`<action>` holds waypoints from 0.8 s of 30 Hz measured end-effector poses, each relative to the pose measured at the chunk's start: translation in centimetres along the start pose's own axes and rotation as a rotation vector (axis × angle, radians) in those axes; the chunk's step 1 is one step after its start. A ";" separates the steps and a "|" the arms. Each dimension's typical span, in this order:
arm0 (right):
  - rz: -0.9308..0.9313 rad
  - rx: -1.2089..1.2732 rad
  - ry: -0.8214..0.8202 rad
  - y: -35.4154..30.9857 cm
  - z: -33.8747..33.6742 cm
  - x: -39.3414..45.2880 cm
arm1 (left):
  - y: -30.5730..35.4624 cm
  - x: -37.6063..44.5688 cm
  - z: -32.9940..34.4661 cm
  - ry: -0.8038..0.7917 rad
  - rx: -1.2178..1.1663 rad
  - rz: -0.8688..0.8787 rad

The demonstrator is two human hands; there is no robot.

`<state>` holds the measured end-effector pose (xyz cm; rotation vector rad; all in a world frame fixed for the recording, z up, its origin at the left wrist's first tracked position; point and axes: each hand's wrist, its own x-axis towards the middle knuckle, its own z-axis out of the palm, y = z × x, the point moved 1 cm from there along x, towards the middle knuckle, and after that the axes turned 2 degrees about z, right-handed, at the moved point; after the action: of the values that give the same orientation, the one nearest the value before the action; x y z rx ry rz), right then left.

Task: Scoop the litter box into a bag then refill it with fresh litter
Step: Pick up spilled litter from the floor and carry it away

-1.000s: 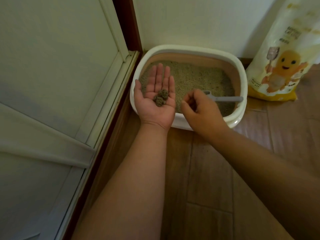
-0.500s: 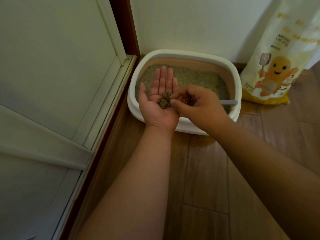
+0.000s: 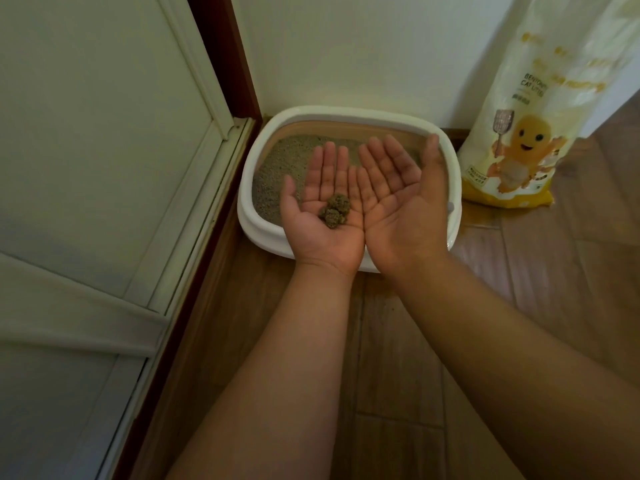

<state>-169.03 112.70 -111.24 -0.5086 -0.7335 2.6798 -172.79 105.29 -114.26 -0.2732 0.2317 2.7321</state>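
A white litter box (image 3: 263, 157) with grey litter (image 3: 280, 168) stands in the floor corner against the wall. My left hand (image 3: 322, 206) lies palm up over its near rim, fingers straight, carrying a few dark litter clumps (image 3: 334, 211) on the palm. My right hand (image 3: 398, 199) lies palm up beside it, little fingers touching, fingers straight and nothing on it. Only the grey end of the scoop (image 3: 450, 206) shows past my right hand at the box's right rim. A yellow and white cat litter bag (image 3: 519, 140) stands upright to the right of the box.
A white door (image 3: 97, 188) with a dark wooden frame (image 3: 225, 53) runs along the left. The white wall (image 3: 363, 50) is behind the box. Wooden floor (image 3: 398, 341) stretches below and to the right.
My right hand pinched something at my left palm, then turned palm up and opened beside the left hand. The clumps stay on the left palm. The view came slightly closer.
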 end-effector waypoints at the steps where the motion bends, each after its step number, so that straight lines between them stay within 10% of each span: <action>1: -0.002 0.023 0.010 -0.1 0.0 0.0 | -0.1 -0.1 0.2 0.004 0.008 0.006; 24: -0.122 0.094 0.062 -18.2 18.4 -3.9 | -2.5 -3.1 27.5 0.045 0.128 -0.031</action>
<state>-169.49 118.26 -85.64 -0.5040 -0.5977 2.5595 -173.34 111.87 -87.23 -0.2999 0.4103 2.6690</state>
